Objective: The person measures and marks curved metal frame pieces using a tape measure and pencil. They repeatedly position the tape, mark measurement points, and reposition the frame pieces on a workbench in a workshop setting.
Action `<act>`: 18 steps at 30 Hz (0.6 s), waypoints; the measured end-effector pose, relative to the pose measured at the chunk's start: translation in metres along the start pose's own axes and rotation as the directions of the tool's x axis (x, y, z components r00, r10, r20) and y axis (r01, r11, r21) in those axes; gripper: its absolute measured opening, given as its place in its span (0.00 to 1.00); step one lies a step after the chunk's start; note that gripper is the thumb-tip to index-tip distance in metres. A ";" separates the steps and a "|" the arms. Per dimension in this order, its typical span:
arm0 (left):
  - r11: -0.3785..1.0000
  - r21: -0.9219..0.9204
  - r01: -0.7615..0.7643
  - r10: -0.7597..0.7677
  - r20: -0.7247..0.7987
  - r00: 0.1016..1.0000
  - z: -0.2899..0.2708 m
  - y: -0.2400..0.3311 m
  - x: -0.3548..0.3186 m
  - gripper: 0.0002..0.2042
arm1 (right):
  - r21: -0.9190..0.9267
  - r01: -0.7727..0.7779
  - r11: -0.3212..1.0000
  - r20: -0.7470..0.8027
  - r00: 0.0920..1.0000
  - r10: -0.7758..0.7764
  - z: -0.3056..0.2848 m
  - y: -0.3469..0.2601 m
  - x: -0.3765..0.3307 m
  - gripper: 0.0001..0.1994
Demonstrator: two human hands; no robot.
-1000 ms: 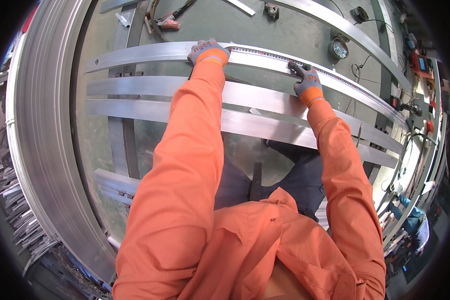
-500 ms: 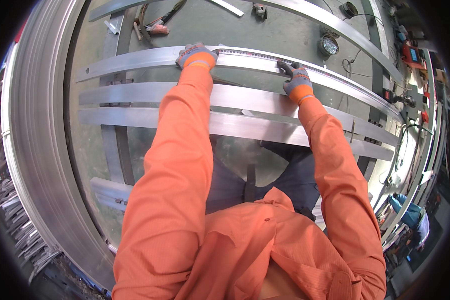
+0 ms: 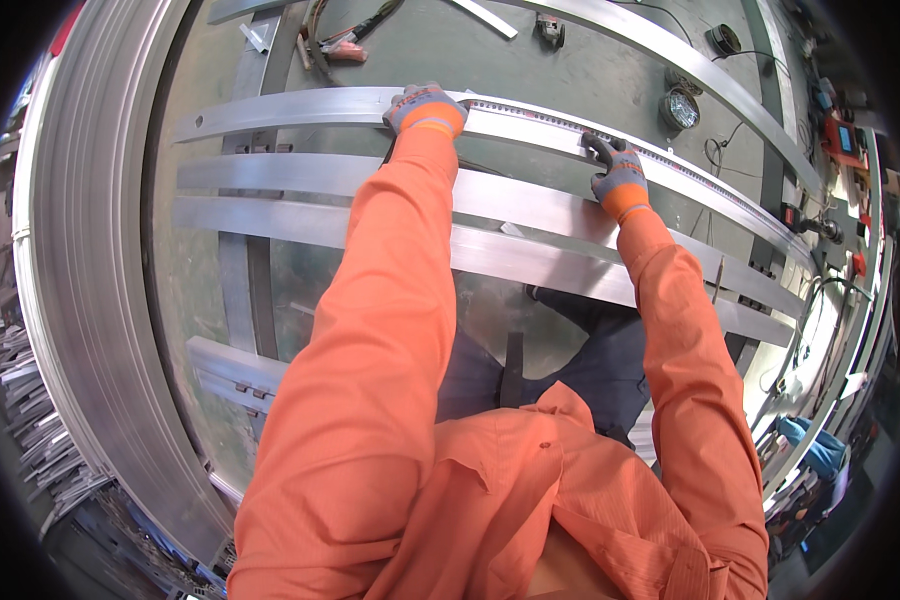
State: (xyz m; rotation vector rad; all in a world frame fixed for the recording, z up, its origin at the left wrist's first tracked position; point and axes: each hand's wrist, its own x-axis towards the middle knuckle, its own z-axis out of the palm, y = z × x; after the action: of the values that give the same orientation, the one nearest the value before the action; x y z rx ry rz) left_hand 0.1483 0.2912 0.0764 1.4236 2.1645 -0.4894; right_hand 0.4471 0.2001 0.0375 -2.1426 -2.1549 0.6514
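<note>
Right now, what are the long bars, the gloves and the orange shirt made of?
The long bars look like bare metal, probably aluminium: silvery, with a soft shine. The gloves look like dull grey fabric, snugly fitted; their dark fingers may be rubber-coated. The orange shirt looks like thin, matte cloth, because it creases.

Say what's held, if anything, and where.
Left hand: metal bar, beside the tape measure's visible left end. Right hand: at the bar; hold cannot be told.
</note>
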 end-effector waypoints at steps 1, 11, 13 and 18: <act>1.000 0.002 0.002 -0.002 0.001 1.000 -0.001 -0.001 0.000 0.36 | -0.004 0.002 1.000 -0.010 1.000 -0.002 0.000 -0.002 0.000 0.34; 1.000 -0.014 0.011 -0.011 0.015 1.000 -0.001 0.000 0.000 0.35 | 0.006 -0.015 1.000 0.053 0.998 0.015 -0.001 0.000 0.004 0.36; 1.000 -0.011 0.012 -0.012 0.025 1.000 -0.002 0.000 0.000 0.35 | 0.004 -0.032 0.999 0.064 0.997 0.032 -0.002 0.000 0.004 0.36; 1.000 -0.003 -0.001 0.001 0.024 1.000 -0.006 -0.001 -0.004 0.34 | 0.031 0.001 1.000 0.013 1.000 -0.001 0.005 0.007 0.005 0.36</act>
State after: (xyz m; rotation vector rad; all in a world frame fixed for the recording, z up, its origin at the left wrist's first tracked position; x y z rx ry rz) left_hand 0.1479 0.2913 0.0836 1.4097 2.1447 -0.5004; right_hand 0.4518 0.2031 0.0298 -2.1282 -2.1375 0.6956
